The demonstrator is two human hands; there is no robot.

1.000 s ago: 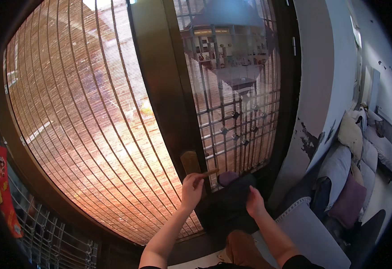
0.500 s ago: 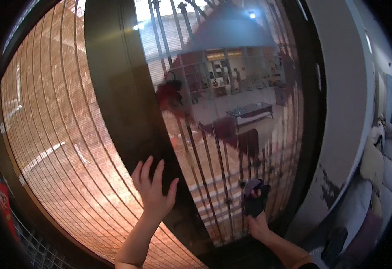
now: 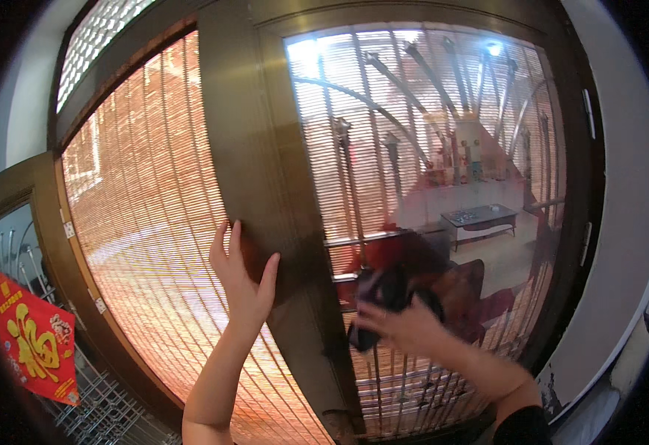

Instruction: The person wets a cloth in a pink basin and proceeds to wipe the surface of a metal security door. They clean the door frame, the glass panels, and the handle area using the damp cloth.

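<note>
My left hand rests at the left edge of a brown door frame, its thumb apart from the outstretched fingers. Beside it, my right hand holds a dark, crumpled cloth against the lower left part of a glass pane. Motion blurs the fingers and the cloth a little. Metal bars show in the pane, mixed with reflections of a room and a low table.
Left of the frame hangs a ribbed, sunlit mesh screen. Another brown door stands at the far left, bearing a red diamond-shaped paper decoration with gold lettering. A grey wall borders the right side.
My right hand has swept the cloth leftward and up across the glass. My left hand is slightly higher along the frame edge. The view has shifted, showing more of the left door.
</note>
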